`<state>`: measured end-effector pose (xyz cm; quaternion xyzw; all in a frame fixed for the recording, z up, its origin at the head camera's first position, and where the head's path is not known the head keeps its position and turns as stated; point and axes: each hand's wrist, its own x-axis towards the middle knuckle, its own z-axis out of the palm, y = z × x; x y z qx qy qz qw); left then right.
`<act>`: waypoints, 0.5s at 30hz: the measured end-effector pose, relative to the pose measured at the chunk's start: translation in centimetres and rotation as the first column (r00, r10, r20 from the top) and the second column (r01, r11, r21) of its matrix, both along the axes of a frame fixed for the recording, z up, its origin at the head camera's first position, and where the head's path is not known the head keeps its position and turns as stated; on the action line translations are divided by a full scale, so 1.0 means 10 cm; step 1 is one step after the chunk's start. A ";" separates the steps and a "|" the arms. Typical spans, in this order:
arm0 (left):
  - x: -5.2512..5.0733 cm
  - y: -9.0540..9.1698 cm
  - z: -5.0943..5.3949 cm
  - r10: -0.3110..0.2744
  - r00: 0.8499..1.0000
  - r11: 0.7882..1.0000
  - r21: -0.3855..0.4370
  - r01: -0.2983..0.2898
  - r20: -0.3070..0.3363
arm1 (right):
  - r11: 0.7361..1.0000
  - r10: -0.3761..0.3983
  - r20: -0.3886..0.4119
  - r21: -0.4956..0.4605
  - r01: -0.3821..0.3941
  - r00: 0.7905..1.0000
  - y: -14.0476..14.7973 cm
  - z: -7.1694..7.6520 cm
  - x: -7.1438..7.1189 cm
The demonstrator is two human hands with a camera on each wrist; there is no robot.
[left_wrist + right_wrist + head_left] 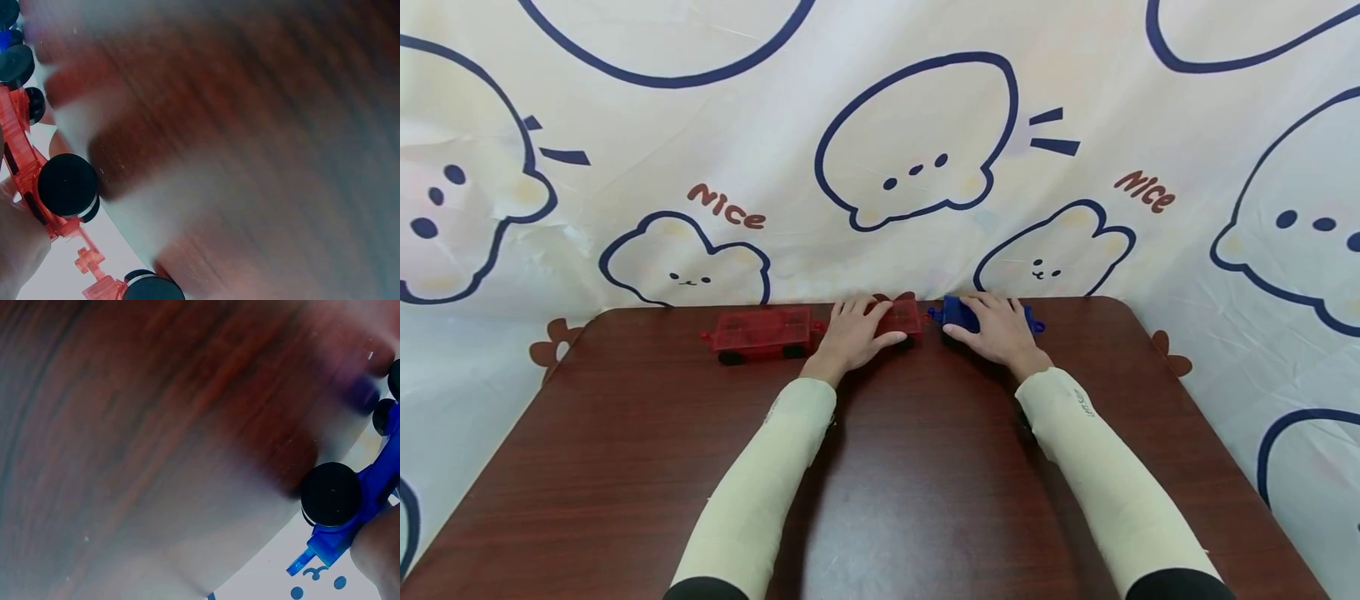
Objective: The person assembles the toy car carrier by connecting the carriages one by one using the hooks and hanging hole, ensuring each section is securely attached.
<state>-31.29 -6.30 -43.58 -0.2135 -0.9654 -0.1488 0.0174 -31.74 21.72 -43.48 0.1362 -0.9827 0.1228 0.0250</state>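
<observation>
Along the far edge of the table three toy train cars on black wheels stand in a row. My left hand [853, 333] grips the middle one, a see-through red car [904, 318], from above, thumb on the near side. On its left is a longer red car [760, 329]; in the left wrist view a red coupling [90, 259] lies between the two. My right hand [996, 329] holds the blue car [955, 312] from above, its body partly hidden under the fingers. Its coupling meets the red car's end, but whether they are hooked together I cannot tell.
The dark brown wooden table [895, 500] stretches from the cars toward me. Right behind its far edge hangs a pale cloth [790, 150] with cartoon outlines, and it continues around both sides.
</observation>
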 end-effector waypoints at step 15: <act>-0.01 -0.04 -0.01 -0.007 1.000 0.997 0.077 0.006 0.009 | 1.000 0.027 0.014 0.000 -0.027 1.000 0.04 0.00 -0.01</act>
